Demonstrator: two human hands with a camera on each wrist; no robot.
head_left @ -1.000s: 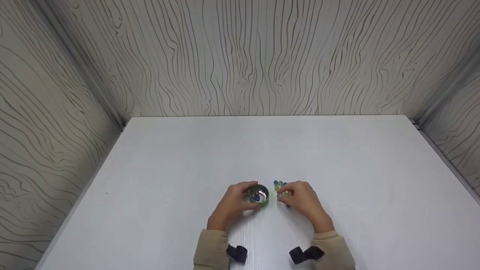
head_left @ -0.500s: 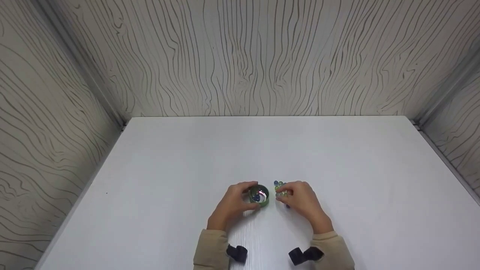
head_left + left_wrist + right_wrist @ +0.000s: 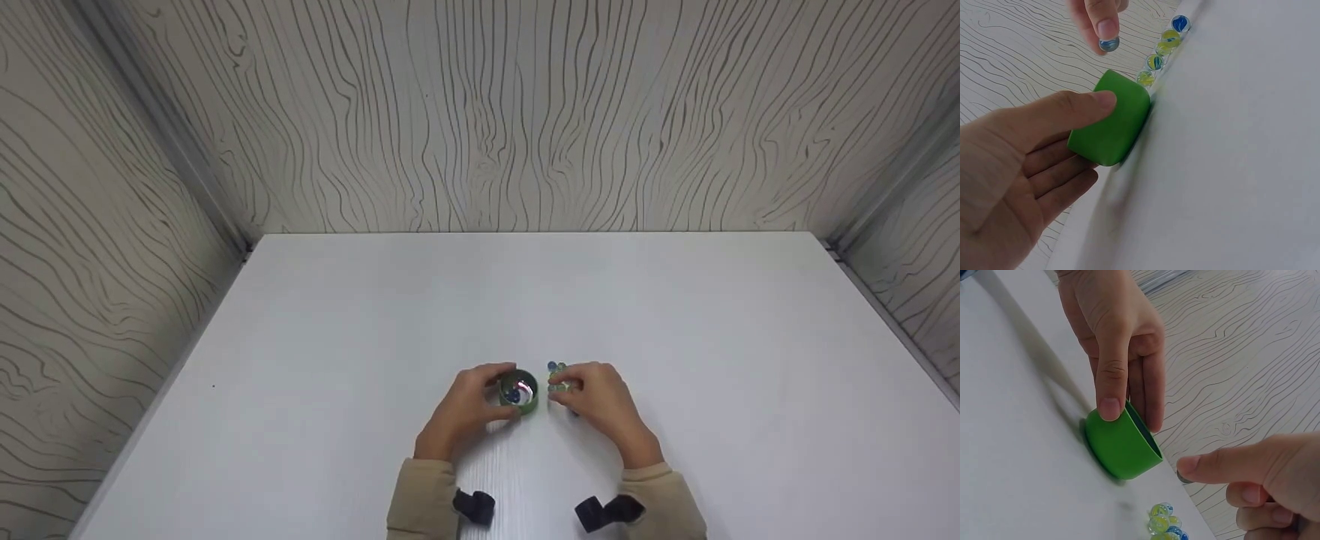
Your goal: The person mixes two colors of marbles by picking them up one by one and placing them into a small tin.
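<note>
A small green cup (image 3: 529, 407) stands upright on the white table, with dark blue marbles (image 3: 513, 395) visible inside it. My left hand (image 3: 466, 405) holds the cup from its left side, thumb against the near wall and fingers round the far side. Just to the right, my right hand (image 3: 600, 394) pinches one bluish glass marble (image 3: 1109, 44) between thumb and fingertip. In the left wrist view that marble is raised off the table, close to the cup's rim. Several blue and yellow-green marbles (image 3: 1161, 523) lie clustered on the table beneath the right hand, which partly hides them in the head view.
The white tabletop (image 3: 337, 322) stretches around both hands. Panels with a wood-grain pattern (image 3: 480, 120) rise behind the table and at its sides. Black wrist mounts (image 3: 474, 508) sit at both sleeves.
My right hand has shifted slightly left toward the cup, with a marble now pinched in its fingertips. My left hand and the cup have stayed in place.
</note>
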